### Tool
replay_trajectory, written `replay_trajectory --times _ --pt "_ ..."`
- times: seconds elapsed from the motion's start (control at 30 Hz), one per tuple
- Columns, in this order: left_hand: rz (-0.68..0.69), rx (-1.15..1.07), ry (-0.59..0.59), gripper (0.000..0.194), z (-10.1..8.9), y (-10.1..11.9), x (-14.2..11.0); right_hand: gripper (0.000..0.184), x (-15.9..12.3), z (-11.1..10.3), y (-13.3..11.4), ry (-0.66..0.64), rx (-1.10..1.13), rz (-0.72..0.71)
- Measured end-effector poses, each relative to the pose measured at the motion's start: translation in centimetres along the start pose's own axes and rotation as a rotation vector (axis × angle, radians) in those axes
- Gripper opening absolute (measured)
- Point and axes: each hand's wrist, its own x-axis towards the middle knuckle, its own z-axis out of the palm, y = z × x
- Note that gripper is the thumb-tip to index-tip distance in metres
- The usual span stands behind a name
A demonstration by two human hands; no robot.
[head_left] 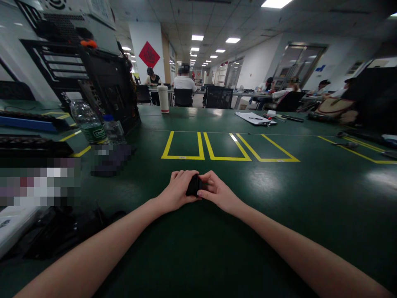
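Note:
A small black object (192, 187), box-like with a darker edge on its right side, is between my two hands just above or on the green table; its kind I cannot make out. My left hand (177, 191) wraps round it from the left, fingers over the far side and thumb on the near side. From the right, my right hand (217, 191) pinches its right edge with thumb and fingertips. Much of the object is hidden by my fingers.
Yellow tape outlines (182, 157) mark the green table (198, 256) beyond my hands. Left stand a black computer frame (108, 82), plastic bottles (87, 120) and black straps or cables (77, 227). A white cup (163, 98) and a clipboard (254, 118) lie farther off. People sit behind.

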Motion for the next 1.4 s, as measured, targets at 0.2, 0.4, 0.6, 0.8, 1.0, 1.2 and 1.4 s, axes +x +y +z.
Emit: replay_trajectory --times 0.2,0.4,0.6,0.8,1.0,1.2,1.4 --pt "0.003 -0.006 -0.005 0.059 -0.1 0.1 0.0 0.016 0.3 0.2 0.5 0.096 -0.066 -0.017" --pt "-0.002 -0.015 -0.003 0.059 -0.1 0.1 -0.1 0.023 0.3 0.1 0.4 0.122 -0.116 0.028" --pt "-0.006 -0.026 -0.061 0.055 -1.1 0.7 -0.1 0.023 -0.3 0.3 -0.1 0.033 -0.032 -0.013" --pt "-0.002 -0.029 -0.042 0.057 -0.7 0.4 -0.1 0.015 -0.1 0.3 0.1 0.085 -0.089 -0.013" --pt "0.007 -0.009 0.007 0.06 0.2 -0.1 0.0 0.025 0.2 0.0 0.4 0.106 -0.125 0.02" --pt "0.005 -0.012 0.002 0.058 0.0 -0.1 0.0 0.027 -0.3 -0.1 -0.2 0.012 -0.044 -0.03" --pt "0.009 -0.019 0.004 0.059 0.2 -0.2 0.0 0.018 -0.1 0.0 0.3 0.067 -0.044 -0.013"
